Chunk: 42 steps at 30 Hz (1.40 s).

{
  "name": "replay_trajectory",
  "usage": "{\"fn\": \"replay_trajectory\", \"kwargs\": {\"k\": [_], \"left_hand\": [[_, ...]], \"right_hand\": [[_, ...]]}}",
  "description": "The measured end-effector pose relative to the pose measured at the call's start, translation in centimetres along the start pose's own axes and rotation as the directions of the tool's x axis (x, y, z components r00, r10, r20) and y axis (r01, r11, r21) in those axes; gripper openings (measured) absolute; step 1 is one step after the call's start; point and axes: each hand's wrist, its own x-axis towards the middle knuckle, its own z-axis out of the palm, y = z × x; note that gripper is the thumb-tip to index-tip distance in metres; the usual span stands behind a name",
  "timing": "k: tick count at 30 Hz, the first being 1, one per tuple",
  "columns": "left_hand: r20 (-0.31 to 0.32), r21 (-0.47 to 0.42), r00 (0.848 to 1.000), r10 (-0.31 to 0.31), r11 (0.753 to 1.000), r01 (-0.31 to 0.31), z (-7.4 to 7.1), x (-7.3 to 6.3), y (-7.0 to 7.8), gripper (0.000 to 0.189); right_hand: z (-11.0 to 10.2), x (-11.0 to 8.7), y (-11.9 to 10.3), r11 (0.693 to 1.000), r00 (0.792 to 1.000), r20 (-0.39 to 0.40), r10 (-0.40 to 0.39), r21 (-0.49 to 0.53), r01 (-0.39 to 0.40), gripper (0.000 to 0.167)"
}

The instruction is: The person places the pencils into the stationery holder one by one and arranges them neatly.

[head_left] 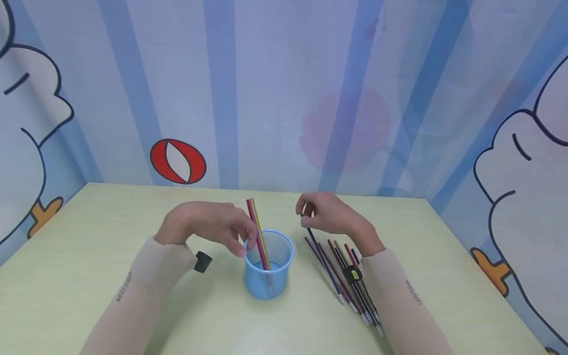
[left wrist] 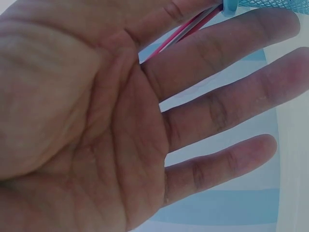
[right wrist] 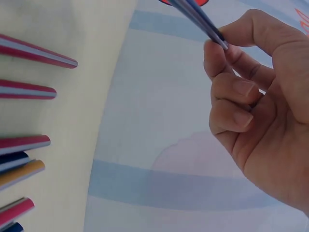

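Note:
My left hand (head_left: 222, 227) is at the near-left rim of a light blue cup (head_left: 266, 283), thumb and index finger pinching the rim. Its other three fingers (left wrist: 217, 106) stretch out straight in the left wrist view. A red pencil (head_left: 259, 236) and a yellow pencil (head_left: 261, 231) lean inside the cup. To the right, my right hand (head_left: 330, 213) pinches the upper end of a dark blue pencil (right wrist: 200, 19) between thumb and fingertips. That pencil slants down toward a loose group of pencils (head_left: 341, 276) on the table, partly hidden under my right forearm.
The pale table (head_left: 88, 222) meets a blue striped backdrop (head_left: 279, 98) at its far edge. Black wrist bands (head_left: 202, 262) show at both cuffs. In the right wrist view, several red, blue and yellow pencil ends (right wrist: 26, 92) point toward the backdrop.

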Motion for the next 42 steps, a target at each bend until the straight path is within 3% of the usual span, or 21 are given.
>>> {"fn": "replay_trajectory", "kwargs": {"k": [8,18,28,36,42], "left_hand": [[-0.002,-0.004,1.0,-0.007,1.0,0.007,-0.1,0.1,0.1,0.011],[-0.002,-0.003,1.0,-0.023,1.0,0.023,0.0,-0.1,0.0,0.01],[-0.001,-0.013,1.0,-0.026,1.0,0.026,0.2,0.0,0.0,0.011],[0.002,0.002,0.999,-0.033,0.999,0.033,0.0,0.1,0.4,0.011],[0.004,0.003,1.0,-0.028,1.0,0.028,0.0,0.0,0.3,0.011]], "right_hand": [[-1.0,-0.6,-0.3,0.999,0.998,-0.07,-0.005,0.049,0.008,0.013],[-1.8,-1.1,-1.1,0.998,0.985,-0.17,-0.042,0.039,0.049,0.014],[-2.5,-1.9,-2.0,0.989,0.924,-0.358,-0.135,0.009,0.148,0.016],[-3.3,-2.6,-2.3,0.978,0.855,-0.486,-0.181,0.006,0.21,0.014],[-3.6,-2.8,-2.4,0.975,0.842,-0.511,-0.173,0.034,0.221,0.013]]}}
